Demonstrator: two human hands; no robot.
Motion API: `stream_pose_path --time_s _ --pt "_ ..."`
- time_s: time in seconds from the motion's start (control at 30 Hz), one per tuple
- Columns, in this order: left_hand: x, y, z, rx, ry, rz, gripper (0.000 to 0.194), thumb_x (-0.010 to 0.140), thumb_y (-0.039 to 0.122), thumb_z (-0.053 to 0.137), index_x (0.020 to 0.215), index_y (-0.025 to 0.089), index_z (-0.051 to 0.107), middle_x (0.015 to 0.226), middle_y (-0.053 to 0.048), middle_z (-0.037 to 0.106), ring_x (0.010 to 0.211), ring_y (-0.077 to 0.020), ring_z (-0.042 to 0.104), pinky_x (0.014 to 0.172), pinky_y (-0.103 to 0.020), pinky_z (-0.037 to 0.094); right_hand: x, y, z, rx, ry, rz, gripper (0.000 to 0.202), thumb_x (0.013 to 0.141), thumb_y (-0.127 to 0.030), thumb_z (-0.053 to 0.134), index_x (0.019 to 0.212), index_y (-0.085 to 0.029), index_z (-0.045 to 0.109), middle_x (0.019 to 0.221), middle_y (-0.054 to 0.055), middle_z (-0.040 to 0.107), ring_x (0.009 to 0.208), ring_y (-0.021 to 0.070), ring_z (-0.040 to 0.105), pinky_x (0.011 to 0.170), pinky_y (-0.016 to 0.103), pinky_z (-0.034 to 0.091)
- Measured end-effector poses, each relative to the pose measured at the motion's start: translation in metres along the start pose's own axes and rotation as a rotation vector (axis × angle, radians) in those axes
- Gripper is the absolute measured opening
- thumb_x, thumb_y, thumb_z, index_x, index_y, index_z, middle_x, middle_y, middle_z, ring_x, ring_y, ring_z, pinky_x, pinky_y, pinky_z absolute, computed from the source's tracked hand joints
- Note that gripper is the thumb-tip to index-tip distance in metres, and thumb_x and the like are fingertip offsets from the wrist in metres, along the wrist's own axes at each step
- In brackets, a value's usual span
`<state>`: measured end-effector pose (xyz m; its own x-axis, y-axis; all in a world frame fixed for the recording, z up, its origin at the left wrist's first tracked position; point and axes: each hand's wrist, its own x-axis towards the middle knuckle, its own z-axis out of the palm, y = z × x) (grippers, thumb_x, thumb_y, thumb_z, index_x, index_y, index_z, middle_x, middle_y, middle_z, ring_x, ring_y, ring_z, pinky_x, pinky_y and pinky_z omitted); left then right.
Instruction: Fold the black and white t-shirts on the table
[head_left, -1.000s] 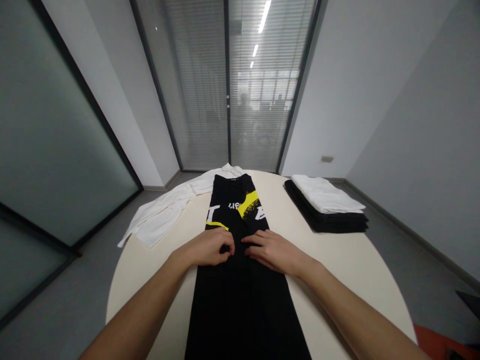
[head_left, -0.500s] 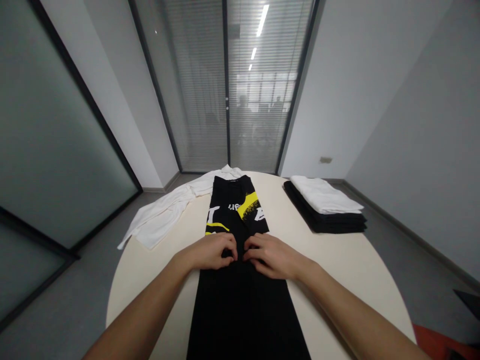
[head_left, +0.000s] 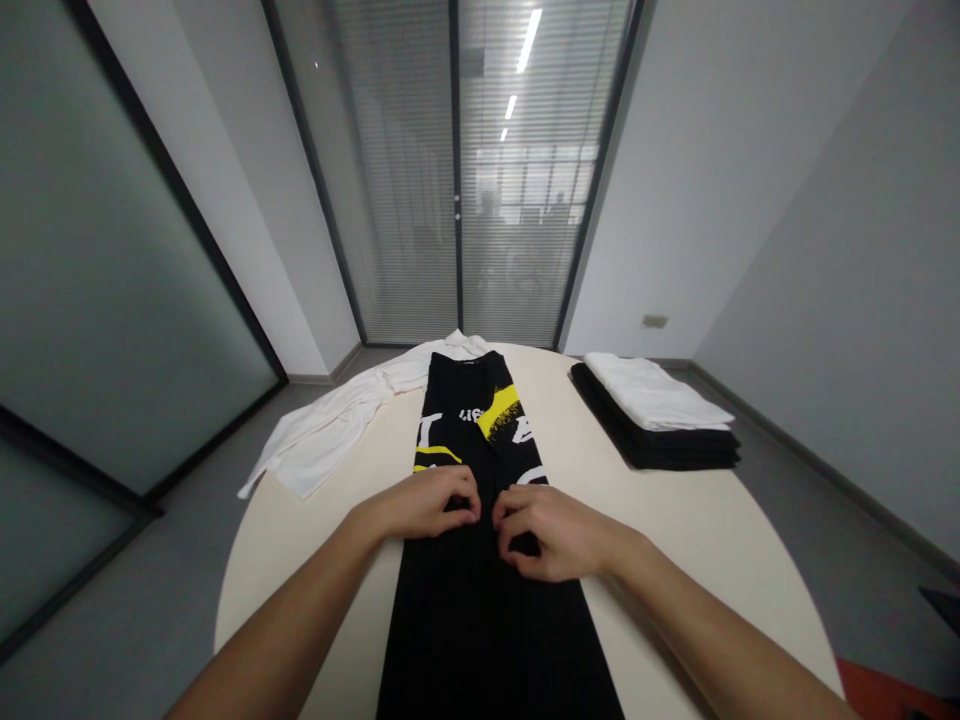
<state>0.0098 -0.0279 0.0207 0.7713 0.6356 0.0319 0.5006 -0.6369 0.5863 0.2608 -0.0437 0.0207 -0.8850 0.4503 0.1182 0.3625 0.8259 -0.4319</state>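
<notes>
A long black shirt [head_left: 480, 620] lies in a narrow strip down the middle of the table, its sides folded inward. Yellow and white print shows on its far part, and the near end runs out of view. My left hand [head_left: 439, 502] rests on the shirt's left half, thumb and fingers curled together at the cloth near the centre line. Opposite it, my right hand [head_left: 551, 530] is bent with fingertips closed on the right half, close to the same line. A small gap separates the two hands. Cloth between the fingertips is mostly hidden.
A white garment [head_left: 322, 425] is spread over the left edge of the round table [head_left: 675, 560]. To the right stands a stack of folded black clothes [head_left: 682, 450] with a folded white one [head_left: 652, 390] on top. Glass doors [head_left: 525, 250] are behind.
My right hand has shifted slightly toward me along the shirt and its fingers are more curled, uncovering more white print. My left hand stays nearly in place.
</notes>
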Motion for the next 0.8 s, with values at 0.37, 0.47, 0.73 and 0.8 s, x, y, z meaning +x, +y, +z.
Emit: stream_pose_path --time_s 0.37,0.47,0.73,0.8 --pt "0.0016 -0.0031 0.0054 -0.01 0.032 -0.004 0.015 0.087 0.016 0.065 0.099 0.022 0.071 0.106 -0.002 0.066 0.1 -0.017 0.063 0.091 -0.027 0.046 0.0023 -0.0005 0.0045 0.162 -0.001 0.01 0.028 0.078 -0.017 0.069 0.105 -0.022 0.071 0.107 0.004 0.07 0.1 0.0187 0.064 0.092 0.031 0.047" --pt "0.0021 -0.0039 0.0061 -0.011 0.036 -0.004 0.014 0.087 0.015 0.063 0.096 0.022 0.072 0.107 -0.002 0.066 0.098 -0.0164 0.063 0.09 -0.026 0.047 0.0014 0.0014 0.0071 0.154 -0.029 0.014 0.028 0.076 -0.023 0.074 0.104 -0.025 0.075 0.11 0.004 0.068 0.102 0.019 0.063 0.094 0.031 0.046" --pt "0.0022 -0.005 0.0068 0.011 0.038 0.021 0.013 0.089 0.018 0.06 0.09 0.022 0.072 0.103 -0.002 0.066 0.095 -0.0157 0.063 0.088 -0.026 0.048 0.0024 -0.0015 0.0083 0.276 -0.06 -0.011 0.016 0.074 -0.016 0.071 0.088 -0.022 0.077 0.104 0.001 0.069 0.094 0.014 0.064 0.084 0.022 0.048" --pt "0.0038 -0.0036 0.0091 0.007 0.074 0.009 0.015 0.09 0.02 0.06 0.098 0.022 0.072 0.107 -0.002 0.068 0.092 -0.0156 0.064 0.086 -0.027 0.049 0.0031 -0.003 0.008 0.285 -0.058 -0.011 0.018 0.073 -0.015 0.071 0.088 -0.021 0.077 0.104 0.001 0.069 0.093 0.0139 0.064 0.083 0.022 0.048"
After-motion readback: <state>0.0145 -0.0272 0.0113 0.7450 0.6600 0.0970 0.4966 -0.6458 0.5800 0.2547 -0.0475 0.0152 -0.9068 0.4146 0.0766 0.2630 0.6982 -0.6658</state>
